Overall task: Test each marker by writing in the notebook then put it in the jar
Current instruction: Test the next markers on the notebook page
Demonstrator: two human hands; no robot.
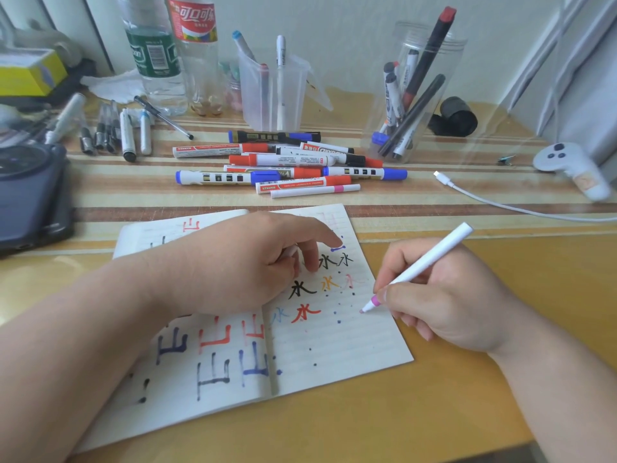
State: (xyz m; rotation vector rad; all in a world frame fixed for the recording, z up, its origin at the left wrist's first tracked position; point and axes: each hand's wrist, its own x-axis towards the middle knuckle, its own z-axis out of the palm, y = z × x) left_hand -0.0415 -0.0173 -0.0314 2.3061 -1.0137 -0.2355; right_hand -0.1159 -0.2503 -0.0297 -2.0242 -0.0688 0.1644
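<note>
An open notebook (337, 349) with coloured test characters lies on the table in front of me. My right hand (447, 302) grips a slim white marker (430, 259) with a pink tip, and the tip touches the right page. My left hand (247, 265) rests on the notebook's middle with its index finger pressing the page; something small and white, perhaps a cap, shows under its curled fingers. A clear jar (417, 95) at the back right holds several markers. A pile of red, blue and black markers (287, 165) lies beyond the notebook.
A clear measuring cup (277, 91) with pens stands behind the pile, beside two bottles (173, 51). More pens (127, 132) lie at the back left near a dark device (30, 195). A white cable (521, 208) and a white controller (574, 168) sit at the right.
</note>
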